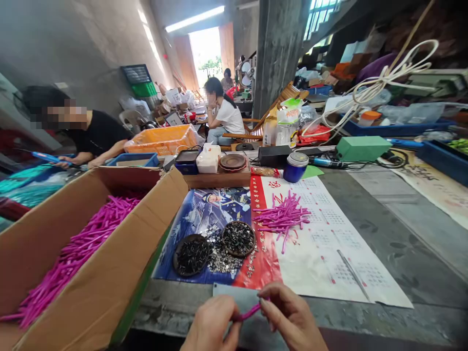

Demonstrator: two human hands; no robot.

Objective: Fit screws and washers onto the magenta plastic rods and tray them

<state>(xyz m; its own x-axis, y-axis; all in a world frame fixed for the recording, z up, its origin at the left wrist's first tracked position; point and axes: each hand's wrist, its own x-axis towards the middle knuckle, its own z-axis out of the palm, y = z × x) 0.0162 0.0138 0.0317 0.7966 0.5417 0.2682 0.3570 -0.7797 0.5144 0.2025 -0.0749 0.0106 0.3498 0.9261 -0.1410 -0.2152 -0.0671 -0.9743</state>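
Both hands worked low, close to the near edge of the counter (171,312). Left hand (215,321) curled, thumb and fingers pinching one end of a magenta strip (251,311); right hand (290,317) pinched the other end between thumb and fingertips. The strip spanned the gap between them, slightly bent, above a grey-blue plate (228,290) partly covered by the hands.

Step in hand, as judged: close finger work on this single strip, mostly at the right-hand end. Whether anything small was being fitted there could not be told; the fingertips hid it.

Next move, as judged: called for a steady left pinch and fine control from the right fingertips, with the strip kept from twisting.

Ahead of the hands, a little left: a dish of black pieces (190,255), a second dish of small dark and shiny pieces (239,238), and loose silvery bits (224,262) scattered around and between. Straight ahead, beyond the right hand: a loose heap of magenta strips (284,215) on a printed sheet (382,290). Ahead and right: a slim metallic rod (353,274). Left of the hands: a cardboard box (135,243) holding many more strips (89,241).
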